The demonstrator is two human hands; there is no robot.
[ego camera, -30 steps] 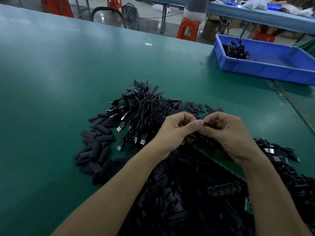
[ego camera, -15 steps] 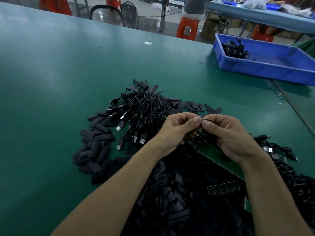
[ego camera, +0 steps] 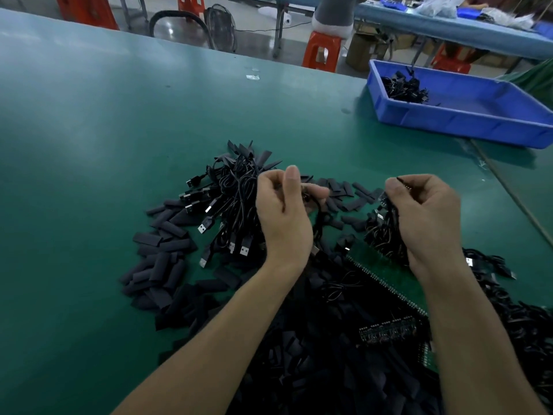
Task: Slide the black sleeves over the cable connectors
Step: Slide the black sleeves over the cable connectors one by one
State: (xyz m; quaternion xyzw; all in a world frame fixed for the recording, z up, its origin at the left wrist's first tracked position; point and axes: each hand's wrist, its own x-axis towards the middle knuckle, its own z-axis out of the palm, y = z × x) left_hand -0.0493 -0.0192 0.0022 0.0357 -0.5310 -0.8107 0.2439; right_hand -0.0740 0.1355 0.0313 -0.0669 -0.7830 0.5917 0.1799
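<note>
From my station I take the green circuit board (ego camera: 386, 274) on the table (ego camera: 89, 145) as my marker. My left hand (ego camera: 284, 217) is raised just beyond the board's far-left corner, fingers curled tight. The thumb and fingertips pinch the end of a thin black cable (ego camera: 318, 226) that hangs down toward that corner. I cannot tell whether a sleeve is on that end; it is too small and partly hidden by the fingers. My right hand (ego camera: 428, 217) is raised over the board's far edge, well apart from the left. Its fingers are curled round a clump of cables (ego camera: 383, 235) that dangles onto the board, and a dark tip shows at the top of its fingers. The loose black sleeves (ego camera: 161, 250) lie scattered to the left of the board. More lie in a strip beyond it between the two hands, and a deep heap covers its near side. A tangle of USB cables (ego camera: 236, 202) with bare metal plugs sits on the sleeves beyond the board to the left, just behind my left hand. Far beyond the board to the right stands a blue bin (ego camera: 466, 115) with a few black cables in its back corner.
</note>
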